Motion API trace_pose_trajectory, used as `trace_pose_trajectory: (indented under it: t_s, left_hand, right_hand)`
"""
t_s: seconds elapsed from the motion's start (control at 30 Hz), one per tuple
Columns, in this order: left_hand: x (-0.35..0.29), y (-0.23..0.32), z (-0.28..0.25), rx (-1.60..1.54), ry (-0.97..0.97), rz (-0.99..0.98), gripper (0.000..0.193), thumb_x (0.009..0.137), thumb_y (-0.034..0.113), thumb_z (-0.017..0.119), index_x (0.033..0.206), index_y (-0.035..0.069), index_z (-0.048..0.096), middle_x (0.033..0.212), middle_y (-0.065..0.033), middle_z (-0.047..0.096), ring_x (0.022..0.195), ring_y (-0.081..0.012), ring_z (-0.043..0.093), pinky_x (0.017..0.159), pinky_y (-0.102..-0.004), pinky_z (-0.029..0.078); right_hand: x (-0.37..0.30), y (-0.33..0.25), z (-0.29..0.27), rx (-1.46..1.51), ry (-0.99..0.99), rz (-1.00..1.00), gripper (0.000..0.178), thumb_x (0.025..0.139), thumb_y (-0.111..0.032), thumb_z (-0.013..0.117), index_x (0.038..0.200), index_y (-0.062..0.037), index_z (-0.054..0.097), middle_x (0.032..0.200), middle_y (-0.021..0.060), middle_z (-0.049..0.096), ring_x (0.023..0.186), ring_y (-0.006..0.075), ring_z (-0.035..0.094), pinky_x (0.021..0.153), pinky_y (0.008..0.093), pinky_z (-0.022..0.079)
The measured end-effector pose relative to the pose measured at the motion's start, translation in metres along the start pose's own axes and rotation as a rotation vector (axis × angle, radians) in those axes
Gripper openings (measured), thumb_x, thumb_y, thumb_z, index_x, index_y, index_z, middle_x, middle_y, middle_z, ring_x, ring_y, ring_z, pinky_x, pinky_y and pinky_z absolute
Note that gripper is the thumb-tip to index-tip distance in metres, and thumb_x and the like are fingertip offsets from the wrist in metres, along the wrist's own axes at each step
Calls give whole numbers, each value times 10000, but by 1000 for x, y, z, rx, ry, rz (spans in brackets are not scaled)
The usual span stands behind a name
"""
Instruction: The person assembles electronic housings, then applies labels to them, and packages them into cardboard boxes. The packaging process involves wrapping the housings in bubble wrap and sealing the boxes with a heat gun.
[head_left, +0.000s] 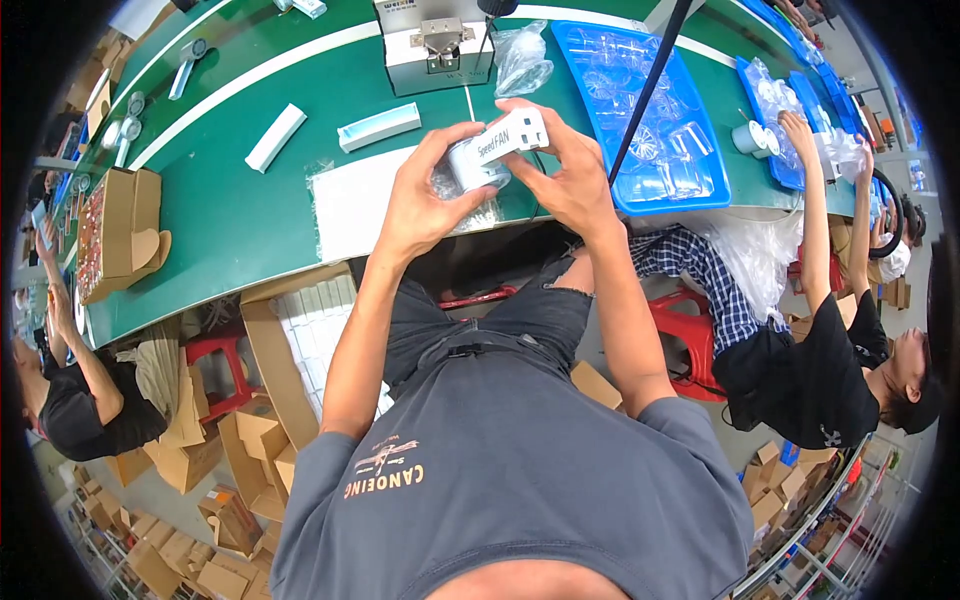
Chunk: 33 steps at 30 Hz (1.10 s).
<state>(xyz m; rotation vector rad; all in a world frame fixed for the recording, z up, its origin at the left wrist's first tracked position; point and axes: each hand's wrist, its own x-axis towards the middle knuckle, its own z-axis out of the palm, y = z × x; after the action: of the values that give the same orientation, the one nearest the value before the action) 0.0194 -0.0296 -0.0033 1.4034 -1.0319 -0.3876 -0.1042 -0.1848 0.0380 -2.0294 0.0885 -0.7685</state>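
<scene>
Both hands are raised over the near edge of the green table. My left hand [428, 190] curls round a rounded white part [470, 165], with clear plastic film around it. My right hand [570, 180] pinches a white piece with dark print and small dark squares [510, 137]. The two white parts meet between my hands; whether they are joined, I cannot tell. Under my hands lies a white sheet [350, 205]. Beyond it are an open long white box [380, 127] and another slim white box [276, 138].
A metal fixture on a box-shaped machine [440, 50] stands ahead. The blue tray [640, 205] at right holds clear plastic parts; a black cable crosses it. Handheld fans [187, 68] and a cardboard box [130, 235] are at left. Co-workers work on both sides.
</scene>
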Motion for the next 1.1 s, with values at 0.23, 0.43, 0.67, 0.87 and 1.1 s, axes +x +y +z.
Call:
trace_pose_trajectory:
  t_s: [0.23,0.43,0.67,0.87,1.1]
  left_hand:
    - [0,6,-2,21,-12,3,667,705,71,852,1330,60,621,1191,-116,671,1115,-254,649,979,-354,485]
    - [0,5,-3,15,-21,-4,662,707,67,856,1327,67,622,1196,-112,671,1108,-257,653,974,-358,489]
    - [1,1,-4,5,-16,18,672,712,69,861,1336,68,612,1229,-108,669,1106,-249,656,961,-357,501]
    - [0,-1,-5,7,-14,12,660,713,84,864,1325,59,619,1196,-107,670,1081,-245,659,942,-354,504]
    - [0,0,-5,42,3,16,597,702,106,877,1255,41,662,1101,-101,689,1007,-229,675,891,-344,517]
  right_hand:
    - [2,-3,1,-123,-6,-148,563,826,55,736,1356,-82,605,1177,125,709,1002,263,734,847,347,591]
    - [4,-2,1,-175,-15,-243,570,799,72,733,1339,-59,604,1174,126,706,1019,290,723,853,359,580]
    - [4,3,3,-106,-23,-198,610,792,83,729,1368,-69,599,1165,135,704,1025,303,716,867,362,573]
    - [5,-1,2,-43,-34,-129,564,828,61,730,1364,-68,606,1135,134,709,1002,255,732,861,345,586]
    - [8,-1,2,-34,-45,-97,520,855,30,721,1354,-63,613,1142,142,716,1019,266,735,872,346,592]
